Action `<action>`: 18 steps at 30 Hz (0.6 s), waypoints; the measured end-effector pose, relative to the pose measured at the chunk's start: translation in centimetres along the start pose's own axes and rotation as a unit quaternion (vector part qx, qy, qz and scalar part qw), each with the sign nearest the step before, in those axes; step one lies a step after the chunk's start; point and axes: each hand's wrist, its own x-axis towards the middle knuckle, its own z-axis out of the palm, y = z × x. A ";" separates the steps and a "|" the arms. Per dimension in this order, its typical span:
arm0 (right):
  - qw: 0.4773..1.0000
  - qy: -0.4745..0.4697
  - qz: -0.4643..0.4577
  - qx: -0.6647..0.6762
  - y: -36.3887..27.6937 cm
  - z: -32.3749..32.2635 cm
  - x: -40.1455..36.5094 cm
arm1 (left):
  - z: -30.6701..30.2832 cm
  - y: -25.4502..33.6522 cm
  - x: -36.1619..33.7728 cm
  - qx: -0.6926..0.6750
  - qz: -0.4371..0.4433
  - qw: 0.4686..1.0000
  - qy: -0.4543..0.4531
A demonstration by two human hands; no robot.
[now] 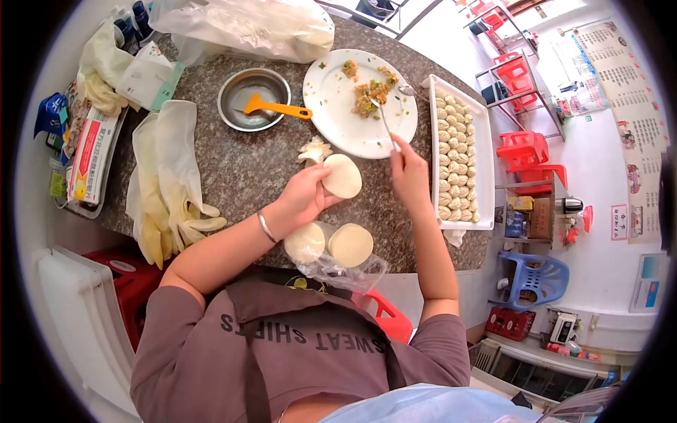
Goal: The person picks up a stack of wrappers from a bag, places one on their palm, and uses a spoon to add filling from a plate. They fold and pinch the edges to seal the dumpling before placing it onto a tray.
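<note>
My left hand [305, 195] holds a round, pale dumpling wrapper [343, 176] by its edge, above the stone-patterned counter. In my right hand [410, 173] is the handle of a thin metal spoon [385, 127], whose far end reaches into the chopped filling [369, 100]. That filling lies on a large white plate [328, 116], where a second spoon head [406, 89] shows near the right rim. Close to my left forearm sit two stacks of wrappers, a left stack [305, 242] and a right stack [351, 244], on clear plastic.
Right of the plate stands a white tray [482, 155] with rows of pleated dumplings [455, 151]. A metal bowl [233, 106] holds an orange scraper [282, 108]. Gloves [166, 183] hang over the left edge, and a plastic bag [247, 32] lies at the back.
</note>
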 end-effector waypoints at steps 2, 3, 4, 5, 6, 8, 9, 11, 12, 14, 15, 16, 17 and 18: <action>0.987 0.131 -0.088 0.027 0.7 0.6 0.2 | -0.3 0.2 0.2 0.004 0.003 1.000 0.002; 0.985 0.140 -0.086 0.052 0.3 0.7 0.1 | -0.2 0.3 0.2 0.006 0.013 1.000 0.003; 0.982 0.148 -0.083 0.076 0.0 0.6 -0.1 | -0.2 0.3 0.2 0.009 0.022 1.000 0.003; 0.983 0.147 -0.083 0.077 0.5 1.1 -0.3 | -0.2 0.4 0.2 0.008 0.022 1.000 0.004; 0.987 0.127 -0.070 0.073 1.1 1.8 -0.5 | -0.3 0.4 0.2 0.009 0.027 1.000 0.003; 0.990 0.108 -0.060 0.070 2.1 2.1 -1.0 | -0.2 0.6 0.4 0.012 0.039 0.999 0.001; 0.988 0.094 -0.033 0.121 2.2 1.8 -1.3 | -0.2 0.7 0.5 0.010 0.041 0.999 0.001; 0.974 0.084 -0.006 0.208 2.1 1.6 -2.0 | -0.3 0.6 0.5 -0.004 0.045 0.999 -0.023; 0.975 0.084 -0.003 0.208 2.3 2.0 -2.2 | -0.3 0.6 0.6 -0.004 0.042 0.999 -0.021; 0.970 0.088 -0.007 0.227 3.0 2.9 -2.6 | -0.3 0.5 0.8 -0.023 0.039 0.998 -0.045; 0.974 0.071 0.002 0.216 2.9 2.6 -2.8 | -0.3 0.6 0.7 -0.016 0.036 0.998 -0.044; 0.974 0.069 0.001 0.217 2.6 2.5 -2.7 | -0.1 0.7 0.7 -0.017 0.037 0.998 -0.043; 0.969 0.078 0.001 0.233 2.4 2.4 -2.8 | 0.0 0.8 0.7 -0.017 0.034 0.998 -0.046; 0.965 0.087 0.003 0.249 2.3 2.5 -3.0 | 0.1 0.8 0.5 -0.016 0.028 0.998 -0.049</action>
